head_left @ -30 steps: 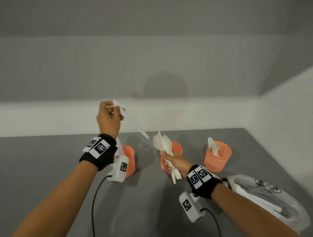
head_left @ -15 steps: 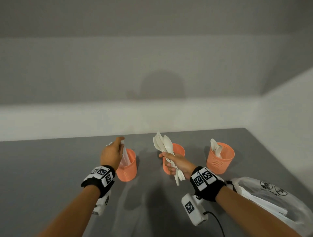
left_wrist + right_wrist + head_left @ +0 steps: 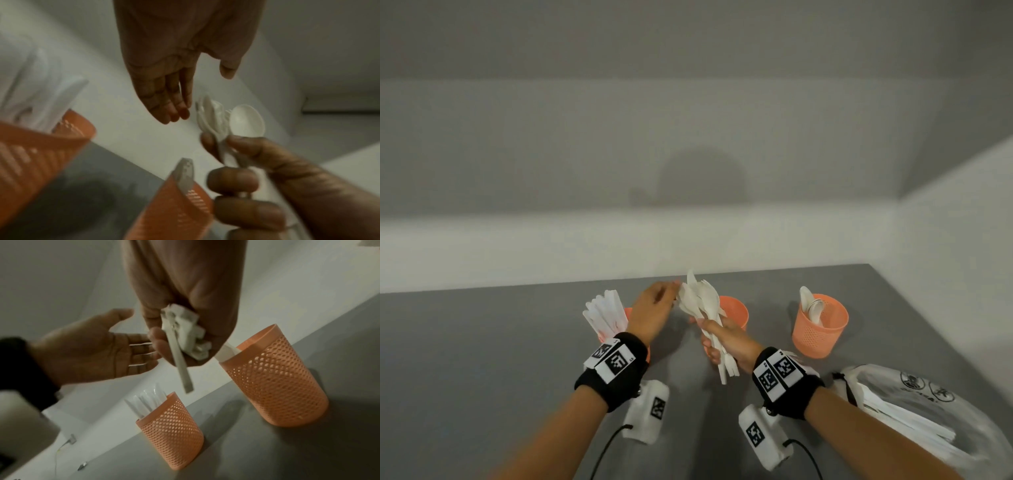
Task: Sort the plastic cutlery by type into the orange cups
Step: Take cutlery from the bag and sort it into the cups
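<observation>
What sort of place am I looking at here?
Probably a bare data-collection booth, not a kitchen: a plain grey table boxed in by blank white walls, with only orange mesh cups and a bagged cutlery pack.

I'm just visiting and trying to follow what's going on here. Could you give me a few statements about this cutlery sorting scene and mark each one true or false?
1. The right hand grips a bunch of white cutlery. True.
2. The left hand is holding a knife. False: it is open and holds nothing, its fingers reaching toward the bunch.
3. The left cup holds knives. True.
4. The right cup is empty. False: spoons stand in it.
5. Four orange cups stand on the table. False: three show.
6. A plastic bag lies by the right forearm. True.
</observation>
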Action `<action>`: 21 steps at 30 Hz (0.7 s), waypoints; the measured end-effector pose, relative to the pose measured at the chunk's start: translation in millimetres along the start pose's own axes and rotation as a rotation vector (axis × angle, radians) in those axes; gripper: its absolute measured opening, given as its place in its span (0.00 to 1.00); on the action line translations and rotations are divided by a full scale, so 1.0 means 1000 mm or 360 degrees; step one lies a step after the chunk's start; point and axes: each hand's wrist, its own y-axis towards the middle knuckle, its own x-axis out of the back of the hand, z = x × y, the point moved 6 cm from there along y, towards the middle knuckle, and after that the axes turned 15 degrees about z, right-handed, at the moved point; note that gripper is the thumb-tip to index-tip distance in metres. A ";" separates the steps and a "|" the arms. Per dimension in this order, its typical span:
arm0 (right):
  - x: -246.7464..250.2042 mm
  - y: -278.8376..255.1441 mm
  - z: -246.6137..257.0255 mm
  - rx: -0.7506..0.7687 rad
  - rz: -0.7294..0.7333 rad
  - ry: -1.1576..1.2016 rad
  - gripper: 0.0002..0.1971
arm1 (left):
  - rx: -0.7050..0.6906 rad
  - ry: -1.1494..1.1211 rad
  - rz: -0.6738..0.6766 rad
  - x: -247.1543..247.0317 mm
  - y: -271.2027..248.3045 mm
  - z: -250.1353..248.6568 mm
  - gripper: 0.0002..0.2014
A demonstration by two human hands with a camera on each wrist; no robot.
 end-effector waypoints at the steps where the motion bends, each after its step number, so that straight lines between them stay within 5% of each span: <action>1: -0.002 -0.001 0.000 0.0010 -0.0006 -0.0033 0.07 | 0.0068 -0.0098 0.0049 -0.008 0.002 0.000 0.13; 12: 0.000 -0.018 -0.005 0.0051 -0.0040 -0.0093 0.08 | 0.0225 0.0645 -0.0052 -0.032 0.019 -0.018 0.13; 16: 0.000 -0.024 -0.007 0.0072 -0.0029 0.0045 0.12 | 0.0140 0.0549 -0.0120 -0.032 0.022 -0.023 0.14; 21: 0.005 -0.030 -0.009 0.0099 -0.0094 0.0152 0.14 | 0.0191 0.0380 0.0065 -0.044 0.028 -0.015 0.11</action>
